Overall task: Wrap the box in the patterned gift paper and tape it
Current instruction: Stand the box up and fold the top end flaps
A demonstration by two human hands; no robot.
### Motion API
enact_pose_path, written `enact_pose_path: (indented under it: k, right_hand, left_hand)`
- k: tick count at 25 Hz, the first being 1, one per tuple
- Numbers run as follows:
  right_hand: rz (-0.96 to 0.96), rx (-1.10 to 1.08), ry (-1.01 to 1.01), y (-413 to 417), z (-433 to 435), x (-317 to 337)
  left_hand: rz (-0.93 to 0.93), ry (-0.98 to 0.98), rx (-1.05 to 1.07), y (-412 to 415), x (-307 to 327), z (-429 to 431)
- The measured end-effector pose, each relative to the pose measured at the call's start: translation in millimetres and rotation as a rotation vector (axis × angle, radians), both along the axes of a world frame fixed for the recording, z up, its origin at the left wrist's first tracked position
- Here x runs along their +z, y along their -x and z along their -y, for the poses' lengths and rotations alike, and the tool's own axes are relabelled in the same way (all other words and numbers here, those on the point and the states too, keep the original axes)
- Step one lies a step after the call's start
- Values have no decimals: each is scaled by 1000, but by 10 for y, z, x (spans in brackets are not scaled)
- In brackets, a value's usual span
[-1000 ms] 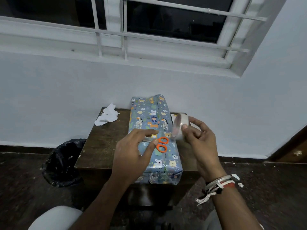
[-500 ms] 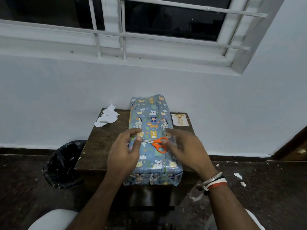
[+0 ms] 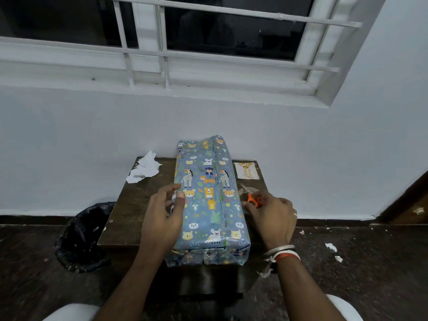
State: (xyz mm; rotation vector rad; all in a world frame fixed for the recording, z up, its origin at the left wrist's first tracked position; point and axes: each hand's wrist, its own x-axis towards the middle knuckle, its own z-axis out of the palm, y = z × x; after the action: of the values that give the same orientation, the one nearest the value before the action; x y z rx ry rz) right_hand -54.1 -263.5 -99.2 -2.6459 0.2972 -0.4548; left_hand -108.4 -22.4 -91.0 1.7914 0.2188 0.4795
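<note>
Scissors (image 3: 251, 197) moved off the wrapped box (image 3: 208, 205) onto the counter (image 3: 129, 209) at its right, with the right hand (image 3: 273, 216) gripping the orange handles. The left hand (image 3: 162, 216) shifted to the box's left edge, pinching a pale strip (image 3: 173, 196). Box lay mid-counter, paper scraps (image 3: 144, 169) and a card (image 3: 246, 173) behind, bin bag (image 3: 81, 235) on the floor, barred window (image 3: 208, 31) above.

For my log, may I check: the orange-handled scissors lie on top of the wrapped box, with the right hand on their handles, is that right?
Not quite: the head view shows the orange-handled scissors on the table, right of the wrapped box, not on it. The right hand is on their handles.
</note>
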Motion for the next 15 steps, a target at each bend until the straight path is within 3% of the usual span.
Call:
enact_pose_path:
  k: [4, 6, 10, 13, 15]
  right_hand:
    - [129, 92, -10, -5, -6, 0]
    - [140, 181, -197, 64, -36, 82]
    - [-193, 321, -478, 242, -186, 165]
    - [-202, 351, -875, 311, -180, 169]
    - [-111, 397, -1051, 390, -214, 260]
  left_hand:
    - [-63, 80, -5, -15, -38, -35]
    - [-143, 191, -42, 1, -17, -44]
    - [-272, 261, -96, 46, -43, -64]
    - [-214, 254, -88, 167, 23, -69]
    - [-101, 217, -91, 256, 150, -86]
